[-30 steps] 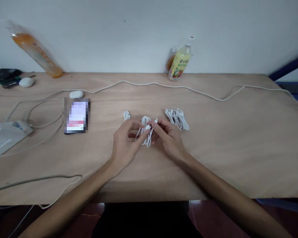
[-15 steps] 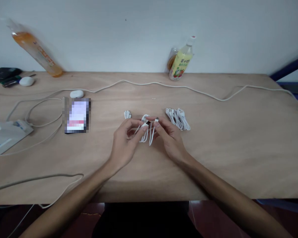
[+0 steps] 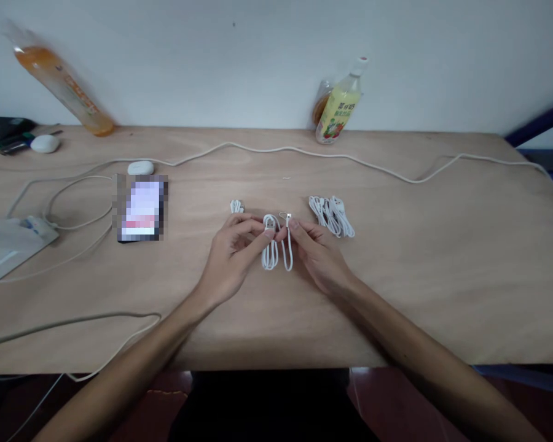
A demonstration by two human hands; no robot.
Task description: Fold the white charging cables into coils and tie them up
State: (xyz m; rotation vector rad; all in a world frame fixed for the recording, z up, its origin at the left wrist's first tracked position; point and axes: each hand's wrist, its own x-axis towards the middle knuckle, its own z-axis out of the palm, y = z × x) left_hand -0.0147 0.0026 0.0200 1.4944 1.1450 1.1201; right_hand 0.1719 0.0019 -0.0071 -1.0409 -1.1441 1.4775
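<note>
A coiled white USB cable (image 3: 270, 256) hangs between my two hands above the table. My left hand (image 3: 234, 250) pinches its larger USB plug and the coil between thumb and fingers. At the other end, my right hand (image 3: 320, 252) grips the small connector, its metal tip facing up. From that connector a loop of cable droops down. Just beyond my left hand lies a small white cable bundle (image 3: 236, 206), partly hidden by the fingers. Beyond my right hand sit coiled white cables (image 3: 332, 216), flat on the tabletop.
A phone (image 3: 142, 209) and a white earbud case (image 3: 141, 167) lie to the left. An orange drink bottle (image 3: 64, 89) and a yellow one (image 3: 338, 107) stand by the wall. One long white cord (image 3: 286, 149) crosses the wooden table (image 3: 442, 264).
Both plugs have been turned: the larger one now points upward and shows its flat metal face. The coil hangs straighter between my hands. The view has shifted slightly.
</note>
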